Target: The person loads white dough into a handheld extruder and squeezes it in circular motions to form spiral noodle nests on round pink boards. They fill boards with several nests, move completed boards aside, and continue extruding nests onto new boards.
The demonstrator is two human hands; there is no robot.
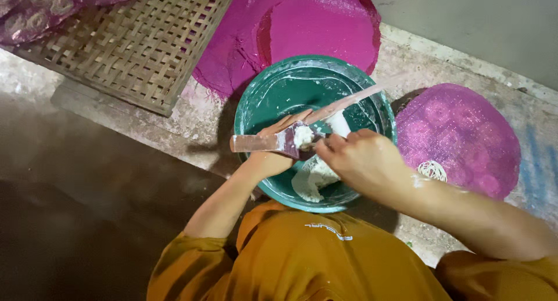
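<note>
— Orange cloth over the knees sits nearest the camera. What's just past it?

— Both hands, over a green basin. Left hand lies under a small flat board, fingers spread along its underside, holding it level. A lump of white paste sits on the board's inner end, right at the fingertips.

— And the other hand?

— Right hand is closed around the near end of a long flat stick. I can't see the fingertips themselves, but the hold looks firm.

— How does the stick lie from that grip?

— Its long axis runs up and away to the right, out past the basin's far rim. The paste lump lies just to the left of the right hand's grip, nearly touching it. So the right hand is the nearer one to it from above, the left from below.

— More paste?

— A bigger mass lies in the basin beneath the hands.

— Beyond?

— Pink net discs to the right and past the basin, a woven mat farther left.
</note>
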